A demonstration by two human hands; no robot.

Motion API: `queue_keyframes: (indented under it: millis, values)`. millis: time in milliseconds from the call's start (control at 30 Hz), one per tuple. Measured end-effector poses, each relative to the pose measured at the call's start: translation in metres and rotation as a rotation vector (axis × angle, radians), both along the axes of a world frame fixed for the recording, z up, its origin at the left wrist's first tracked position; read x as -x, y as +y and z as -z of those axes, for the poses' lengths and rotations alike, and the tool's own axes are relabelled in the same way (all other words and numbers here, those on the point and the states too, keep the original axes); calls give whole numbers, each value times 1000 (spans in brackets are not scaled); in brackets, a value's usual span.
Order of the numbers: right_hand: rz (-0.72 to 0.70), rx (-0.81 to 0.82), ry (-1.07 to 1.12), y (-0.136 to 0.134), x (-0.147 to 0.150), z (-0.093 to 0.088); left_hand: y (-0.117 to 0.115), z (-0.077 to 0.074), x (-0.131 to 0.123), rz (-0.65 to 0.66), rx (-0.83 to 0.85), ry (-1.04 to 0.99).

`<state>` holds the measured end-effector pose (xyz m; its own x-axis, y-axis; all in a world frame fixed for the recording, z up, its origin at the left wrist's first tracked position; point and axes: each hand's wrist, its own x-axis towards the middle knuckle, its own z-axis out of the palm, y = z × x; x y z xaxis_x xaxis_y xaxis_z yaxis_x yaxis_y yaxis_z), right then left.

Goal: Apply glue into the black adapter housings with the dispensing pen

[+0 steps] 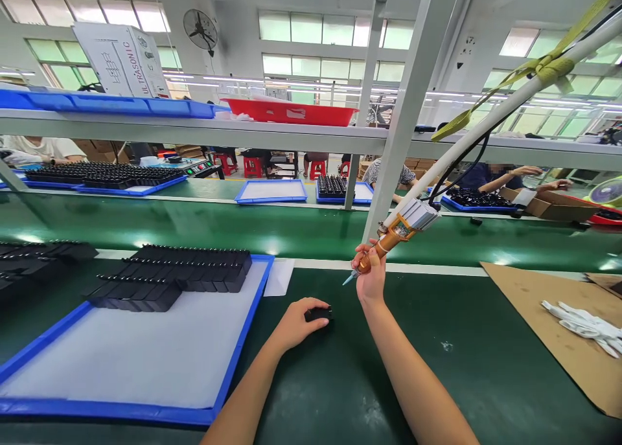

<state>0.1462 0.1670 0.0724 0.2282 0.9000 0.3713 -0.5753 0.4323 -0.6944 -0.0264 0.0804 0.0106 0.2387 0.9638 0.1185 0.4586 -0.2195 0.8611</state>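
Observation:
My left hand (297, 323) rests on the green work surface, its thumb and fingers closed round a small black block-shaped part (318, 313). Up and to the right, my right hand (372, 278) grips an orange glue-dispensing gun (387, 243) with a pale blue tapered nozzle. The nozzle points down and left, in the air apart from the black part. Left of my hands lies a blue-rimmed tray (243, 348) with a white liner. Rows of black box-shaped parts (194, 268) with shiny tops stand at its far end.
Brown cardboard (539, 322) with white gloves (586, 325) lies at right. A white pole (486, 127) with cables slants down to the gun. A grey metal post (403, 95) and shelf stand ahead. Beyond the green conveyor (243, 215), other people sit by trays of black parts.

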Motion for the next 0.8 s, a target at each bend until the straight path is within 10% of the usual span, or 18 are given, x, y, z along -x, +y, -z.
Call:
queue_keyframes:
  millis: [367, 600, 800]
  values:
    - [-26, -12, 28, -1, 1, 1, 8, 22, -14, -62, 29, -142]
    - [-30, -8, 23, -2, 4, 0, 1, 13, -3, 73, -94, 164]
    - [-53, -19, 13, -8, 7, -2, -2, 19, -17, -96, -80, 331]
